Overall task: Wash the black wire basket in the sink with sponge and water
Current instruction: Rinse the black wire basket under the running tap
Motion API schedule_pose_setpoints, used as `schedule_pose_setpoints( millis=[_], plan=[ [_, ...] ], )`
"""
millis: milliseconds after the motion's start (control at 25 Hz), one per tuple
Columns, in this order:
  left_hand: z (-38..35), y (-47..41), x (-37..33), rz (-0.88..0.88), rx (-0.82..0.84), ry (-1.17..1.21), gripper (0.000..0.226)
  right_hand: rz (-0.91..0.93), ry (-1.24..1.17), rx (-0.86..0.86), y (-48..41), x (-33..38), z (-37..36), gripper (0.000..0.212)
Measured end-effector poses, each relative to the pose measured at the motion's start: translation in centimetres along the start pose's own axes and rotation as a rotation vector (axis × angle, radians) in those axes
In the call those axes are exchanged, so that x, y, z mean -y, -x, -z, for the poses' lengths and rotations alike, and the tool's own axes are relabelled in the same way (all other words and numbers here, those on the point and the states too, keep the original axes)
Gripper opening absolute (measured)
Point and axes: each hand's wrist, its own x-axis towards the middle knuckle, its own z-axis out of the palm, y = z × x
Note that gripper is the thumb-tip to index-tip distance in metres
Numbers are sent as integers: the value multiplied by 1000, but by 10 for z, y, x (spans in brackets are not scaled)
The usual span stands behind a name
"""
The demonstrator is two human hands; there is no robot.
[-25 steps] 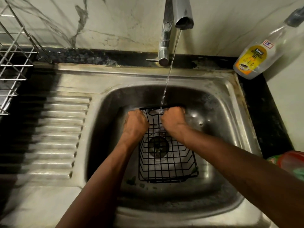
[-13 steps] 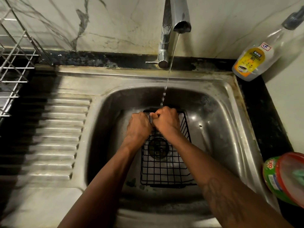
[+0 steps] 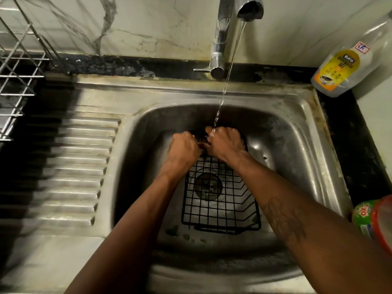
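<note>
A black wire basket [image 3: 220,204] lies in the steel sink [image 3: 297,158], over the drain. Its far rim is gripped by both hands close together: my left hand [image 3: 184,147] on the left, my right hand [image 3: 224,142] right beside it. Their fingers curl over the rim, so the far end of the basket is hidden. A thin stream of water [image 3: 224,88] falls from the tap [image 3: 220,39] onto my right hand's knuckles. No sponge shows in the frame.
A dishwash gel bottle [image 3: 343,66] leans at the back right corner. A green and red tub [image 3: 375,219] sits on the counter at the right edge. A ribbed drainboard [image 3: 74,172] lies left of the sink, with a metal dish rack [image 3: 14,81] at far left.
My hands came closer together on the far rim, and the stream now lands on my right hand. The camera view shifted slightly; the basket stayed in place.
</note>
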Motion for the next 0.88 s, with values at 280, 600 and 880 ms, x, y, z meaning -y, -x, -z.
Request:
schedule_pose_setpoints(
  millis=[280, 600, 880],
  plan=[
    [25, 8, -5, 57, 109, -67, 20, -32, -446, 255, -19, -7, 16, 47],
    [21, -3, 4, 97, -13, 96, 26, 164, 6, 245, -8, -14, 15, 56],
    [36, -1, 3, 38, 109, -260, 25, 170, -46, 409, -6, -16, 19, 60]
  ],
)
